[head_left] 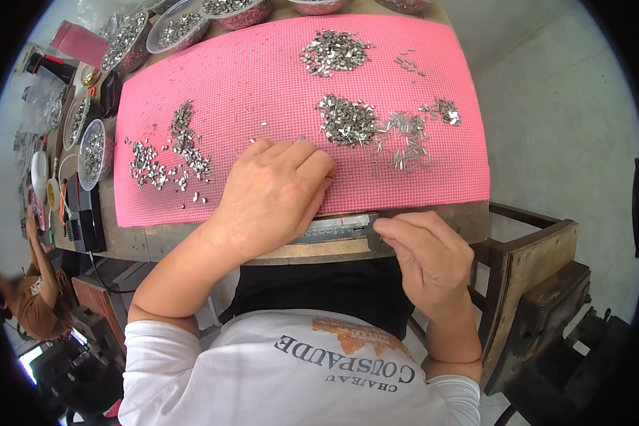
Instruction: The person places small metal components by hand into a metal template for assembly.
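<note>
At a workbench [135, 243], a curled left hand [280, 186] covers one end of a slim metal strip [339, 226] lying along the near edge while a right hand [429, 255], fingertips drawn together, meets the other, any grip impossible to tell, beside metal pieces [346, 121] heaped on a pink mat [263, 78].

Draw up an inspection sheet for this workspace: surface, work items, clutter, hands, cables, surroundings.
Surface: pink textured mat on a wooden table.
Work items: narrow metal fixture at the near edge; small metal pieces piled on the mat.
Clutter: plastic tubs along the far and left sides.
Hands: left hand curled beside the fixture, grip hidden; right hand at the fixture's right end, hold unclear.
Cables: dark cable at left.
Surroundings: another person at left; pale floor at right.
</note>
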Tool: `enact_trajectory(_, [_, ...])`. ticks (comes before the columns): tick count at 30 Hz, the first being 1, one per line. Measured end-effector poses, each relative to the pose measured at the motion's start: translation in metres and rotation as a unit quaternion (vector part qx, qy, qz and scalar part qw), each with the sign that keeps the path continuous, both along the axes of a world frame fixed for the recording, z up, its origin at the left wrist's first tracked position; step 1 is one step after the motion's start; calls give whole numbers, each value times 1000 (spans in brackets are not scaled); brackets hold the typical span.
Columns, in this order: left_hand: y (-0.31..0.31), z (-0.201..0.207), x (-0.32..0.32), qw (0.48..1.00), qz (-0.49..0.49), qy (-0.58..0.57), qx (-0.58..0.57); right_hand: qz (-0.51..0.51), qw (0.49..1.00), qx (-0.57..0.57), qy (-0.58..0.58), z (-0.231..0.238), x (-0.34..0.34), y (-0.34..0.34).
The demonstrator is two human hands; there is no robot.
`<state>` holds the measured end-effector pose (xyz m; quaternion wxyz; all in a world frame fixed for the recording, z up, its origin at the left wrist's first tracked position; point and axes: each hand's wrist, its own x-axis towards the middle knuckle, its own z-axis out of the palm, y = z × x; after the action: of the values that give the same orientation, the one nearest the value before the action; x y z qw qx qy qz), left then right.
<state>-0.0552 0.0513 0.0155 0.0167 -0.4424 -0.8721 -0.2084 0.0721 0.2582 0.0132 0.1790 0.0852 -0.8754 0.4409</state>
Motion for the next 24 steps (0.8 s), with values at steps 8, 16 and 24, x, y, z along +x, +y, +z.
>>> enact_trajectory(8, [-13,9,32,975,22,-180,125,25,999,-31,-21,-5,-8,-12])
enact_trajectory(16, [-12,-4,48,969,59,-173,164,27,999,-10,-32,-12,-13,-12])
enact_trajectory(24, [-9,-7,49,975,51,-140,164,23,999,7,-30,-12,-14,-13])
